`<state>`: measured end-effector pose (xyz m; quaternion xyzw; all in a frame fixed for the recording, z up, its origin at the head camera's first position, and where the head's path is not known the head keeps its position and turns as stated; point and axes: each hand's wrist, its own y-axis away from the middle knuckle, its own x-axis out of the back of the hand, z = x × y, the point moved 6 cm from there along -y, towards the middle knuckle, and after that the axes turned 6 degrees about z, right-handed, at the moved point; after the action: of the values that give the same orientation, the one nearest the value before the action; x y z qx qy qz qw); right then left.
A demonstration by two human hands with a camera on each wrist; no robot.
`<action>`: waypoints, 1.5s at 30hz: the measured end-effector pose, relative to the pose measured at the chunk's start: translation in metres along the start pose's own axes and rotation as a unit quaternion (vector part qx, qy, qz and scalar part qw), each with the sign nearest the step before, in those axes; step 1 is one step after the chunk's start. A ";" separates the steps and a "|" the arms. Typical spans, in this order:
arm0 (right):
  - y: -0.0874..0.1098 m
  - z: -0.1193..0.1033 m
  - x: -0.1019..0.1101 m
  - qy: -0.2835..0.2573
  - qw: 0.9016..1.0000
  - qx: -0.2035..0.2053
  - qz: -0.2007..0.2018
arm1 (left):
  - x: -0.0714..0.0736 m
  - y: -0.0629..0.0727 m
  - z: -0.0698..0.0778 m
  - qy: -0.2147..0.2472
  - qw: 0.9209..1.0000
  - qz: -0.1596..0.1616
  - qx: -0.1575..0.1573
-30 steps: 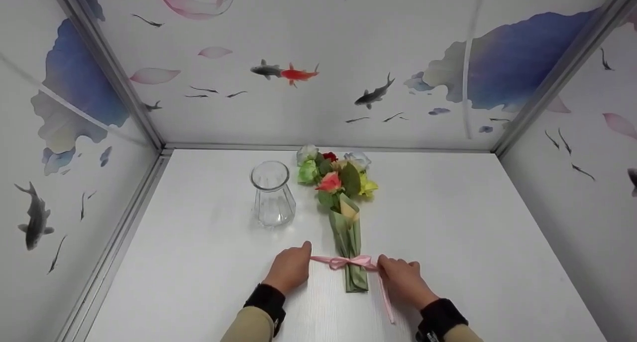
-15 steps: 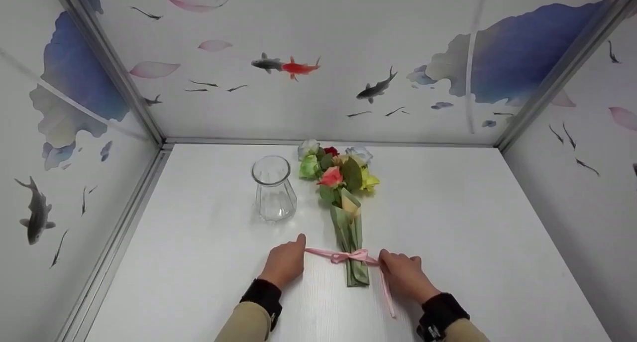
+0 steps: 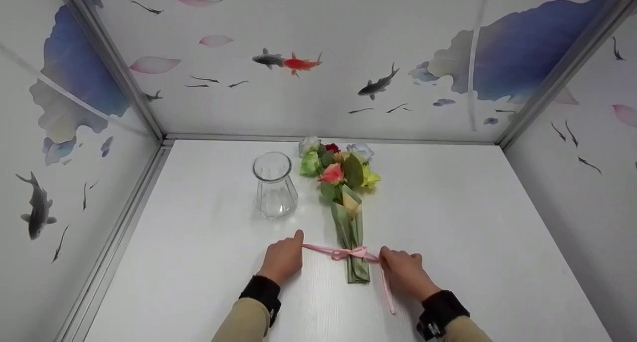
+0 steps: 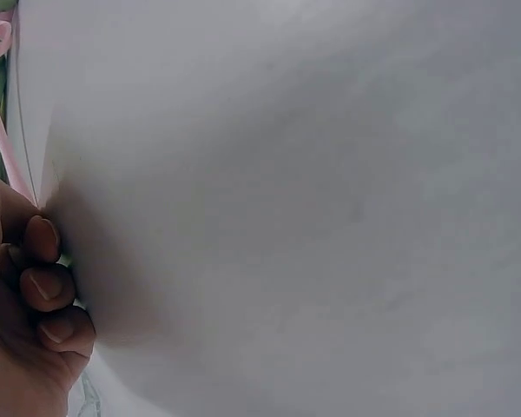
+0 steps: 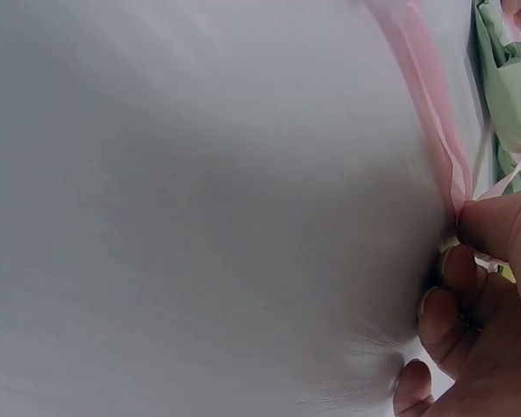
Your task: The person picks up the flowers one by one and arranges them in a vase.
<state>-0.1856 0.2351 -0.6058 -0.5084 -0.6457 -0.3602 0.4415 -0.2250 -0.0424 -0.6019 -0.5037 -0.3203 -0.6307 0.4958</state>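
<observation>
A bouquet of flowers [image 3: 332,173], its stems wrapped in green paper [image 3: 350,227], lies on the white table. Round the lower wrapping runs a pink ribbon [image 3: 341,254], tied in a small bow at the front. My left hand [image 3: 282,258] pinches one ribbon end, drawn out straight to the left. On the other side my right hand [image 3: 405,273] pinches the ribbon close to the bow, and its tail hangs down toward the front. In the right wrist view, thumb and forefinger grip the ribbon [image 5: 430,95]. The left wrist view shows curled fingers [image 4: 48,287] at the ribbon end.
A clear glass vase [image 3: 276,197] stands upright left of the bouquet, beyond my left hand. White walls [image 3: 318,108] printed with fish and petals enclose the table [image 3: 473,222] at the back and both sides.
My left hand has moved left, away from the bouquet, with its ribbon end, and the stretch to the bow is longer. The bow loops look smaller. My right hand stays nearly in place.
</observation>
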 end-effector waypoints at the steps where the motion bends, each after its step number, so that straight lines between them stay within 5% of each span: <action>1: 0.000 0.000 0.000 0.003 1.000 0.002 0.002 | 0.000 0.000 0.000 -0.001 1.000 0.000 0.001; 8: -0.002 -0.001 0.001 0.019 0.999 0.021 0.028 | 0.003 0.001 -0.001 -0.010 1.000 0.014 -0.008; 21: -0.002 0.000 0.000 0.008 1.000 0.006 0.008 | 0.009 0.004 -0.006 -0.017 0.999 0.026 -0.016; 45: -0.001 0.003 0.000 0.001 1.000 -0.013 0.006 | 0.014 0.007 -0.019 -0.022 1.000 0.006 0.013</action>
<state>-0.1867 0.2374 -0.6063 -0.5174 -0.6375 -0.3664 0.4377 -0.2240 -0.0659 -0.5951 -0.5131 -0.3367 -0.6122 0.4986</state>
